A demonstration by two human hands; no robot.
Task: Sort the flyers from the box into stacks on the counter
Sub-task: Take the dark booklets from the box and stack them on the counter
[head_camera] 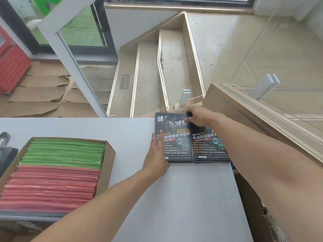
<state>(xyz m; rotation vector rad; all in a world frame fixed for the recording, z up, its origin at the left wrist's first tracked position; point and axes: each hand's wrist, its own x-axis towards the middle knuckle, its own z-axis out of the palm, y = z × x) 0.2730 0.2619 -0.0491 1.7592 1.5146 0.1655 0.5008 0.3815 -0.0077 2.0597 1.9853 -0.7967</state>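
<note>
Left hand (157, 154) flat against side of left dark glossy flyer stack (174, 138), squaring it; right hand (199, 117) grips far corner. Second dark stack (208, 147) touching at 3 o'clock. Cardboard box (106, 165) of green and red flyers at 9 o'clock on grey desk (183, 198).

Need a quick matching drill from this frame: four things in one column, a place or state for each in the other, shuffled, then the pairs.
1. left hand
2. right hand
3. green flyers
4. red flyers

A. near part of the box
B. flat against the left edge of the left dark stack
C. far part of the box
D. on the far right corner of the left dark stack

Pairs: 1-B, 2-D, 3-C, 4-A
</note>
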